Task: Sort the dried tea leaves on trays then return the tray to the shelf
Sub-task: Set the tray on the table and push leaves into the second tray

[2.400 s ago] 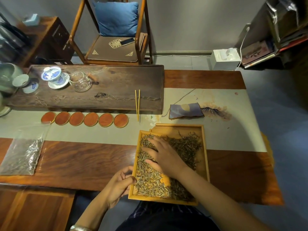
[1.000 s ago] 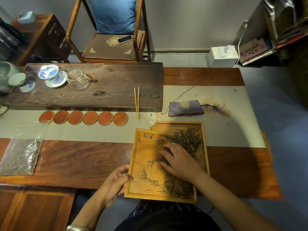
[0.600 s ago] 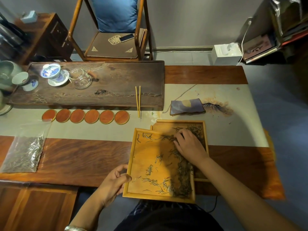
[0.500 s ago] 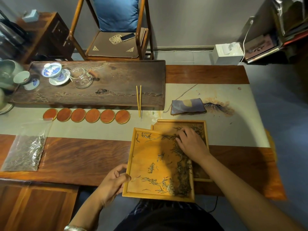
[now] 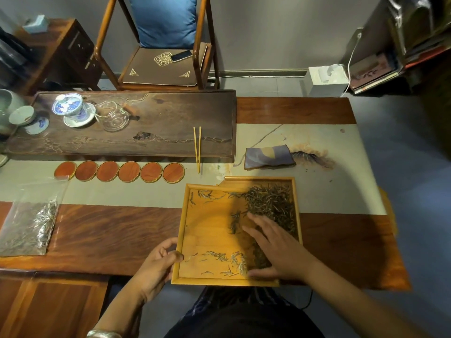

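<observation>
A yellow wooden tray (image 5: 207, 230) lies at the table's near edge, overlapping a second tray (image 5: 296, 201) beneath it on the right. Dried tea leaves (image 5: 268, 203) are heaped toward the far right, with thin scatters along the tray's near and far sides. My left hand (image 5: 156, 264) grips the top tray's near-left rim. My right hand (image 5: 275, 245) rests flat, fingers spread, on the leaves at the tray's right side and holds nothing.
A dark tea board (image 5: 136, 128) with a gaiwan (image 5: 69, 108) and a glass pitcher (image 5: 114, 118) sits at the back left. Several round coasters (image 5: 129, 172), bamboo tongs (image 5: 197, 147), a folded cloth (image 5: 268, 158) and a plastic bag of tea (image 5: 29, 228) lie around. Beyond the table stands a chair (image 5: 166, 50).
My right hand has drawn back from the far right corner toward the tray's near right side. A heap of leaves now lies at the far right. The left hand keeps its hold.
</observation>
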The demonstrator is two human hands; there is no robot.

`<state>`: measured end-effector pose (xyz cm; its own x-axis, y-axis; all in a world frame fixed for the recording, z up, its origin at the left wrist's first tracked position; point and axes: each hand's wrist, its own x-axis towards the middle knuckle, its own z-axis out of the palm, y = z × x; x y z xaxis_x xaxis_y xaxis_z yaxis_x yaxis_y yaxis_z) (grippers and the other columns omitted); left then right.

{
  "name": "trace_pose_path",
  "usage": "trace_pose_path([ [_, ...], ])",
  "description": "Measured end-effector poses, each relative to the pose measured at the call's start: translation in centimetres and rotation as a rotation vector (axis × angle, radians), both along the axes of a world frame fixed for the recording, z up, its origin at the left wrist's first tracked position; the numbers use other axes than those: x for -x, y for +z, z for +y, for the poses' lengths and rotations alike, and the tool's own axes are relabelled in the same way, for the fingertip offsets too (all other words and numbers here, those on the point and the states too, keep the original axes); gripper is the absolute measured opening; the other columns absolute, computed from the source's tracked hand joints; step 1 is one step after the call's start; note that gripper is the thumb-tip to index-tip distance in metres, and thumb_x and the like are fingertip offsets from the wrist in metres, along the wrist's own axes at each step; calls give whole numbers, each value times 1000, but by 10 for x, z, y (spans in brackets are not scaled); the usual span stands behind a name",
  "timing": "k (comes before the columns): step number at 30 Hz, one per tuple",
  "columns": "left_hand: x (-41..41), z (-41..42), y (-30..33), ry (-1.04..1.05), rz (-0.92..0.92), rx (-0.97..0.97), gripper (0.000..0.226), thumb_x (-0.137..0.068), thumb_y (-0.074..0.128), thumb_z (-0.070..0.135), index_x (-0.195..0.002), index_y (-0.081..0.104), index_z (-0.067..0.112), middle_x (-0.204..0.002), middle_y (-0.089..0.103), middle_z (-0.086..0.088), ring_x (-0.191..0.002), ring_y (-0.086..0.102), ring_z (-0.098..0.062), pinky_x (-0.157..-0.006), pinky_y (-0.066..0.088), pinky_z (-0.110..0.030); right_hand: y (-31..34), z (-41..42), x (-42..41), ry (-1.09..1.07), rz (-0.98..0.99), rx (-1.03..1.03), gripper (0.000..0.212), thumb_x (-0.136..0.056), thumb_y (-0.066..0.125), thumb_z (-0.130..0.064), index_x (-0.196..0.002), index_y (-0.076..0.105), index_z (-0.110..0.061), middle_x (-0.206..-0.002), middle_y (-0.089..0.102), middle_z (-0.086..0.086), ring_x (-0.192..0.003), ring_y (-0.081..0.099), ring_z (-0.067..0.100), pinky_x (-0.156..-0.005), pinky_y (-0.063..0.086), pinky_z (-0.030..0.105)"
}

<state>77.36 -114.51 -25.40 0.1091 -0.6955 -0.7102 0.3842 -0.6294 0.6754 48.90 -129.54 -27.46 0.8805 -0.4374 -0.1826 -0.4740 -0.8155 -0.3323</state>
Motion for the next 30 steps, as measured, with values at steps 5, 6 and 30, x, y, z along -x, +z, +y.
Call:
trace_pose_path([
  [5,-3,1,-1,-25,-13,-10,35,-86,50,-9,-120,53,-5,-67,54,-18,-36,42,-13,-34,33,-20,-5,-18,-15,-106,11,28,96,-81,25,-81,-152,4,-20,-158,-17,5,-144,-18,22,-114,-9,42],
  [6,-3,2,-2,-23,-14,-12,33,-87,48,-10,-120,53,-5,-63,54,-17,-33,41,-11,-32,31,-19,-5,-22,-19,-132,10,32,95,-82,24,-80,-152,4,-19,-159,-16,7,-144,-18,22,-116,-8,42],
  [30,-13,21,-3,15,31,10,49,-74,59,0,-122,50,-7,-75,66,-18,-51,57,-20,-43,48,-24,-10,-58,-34,-492,-140,185,37,-96,44,-33,-120,57,-10,-110,60,9,-100,56,24,-80,50,33],
])
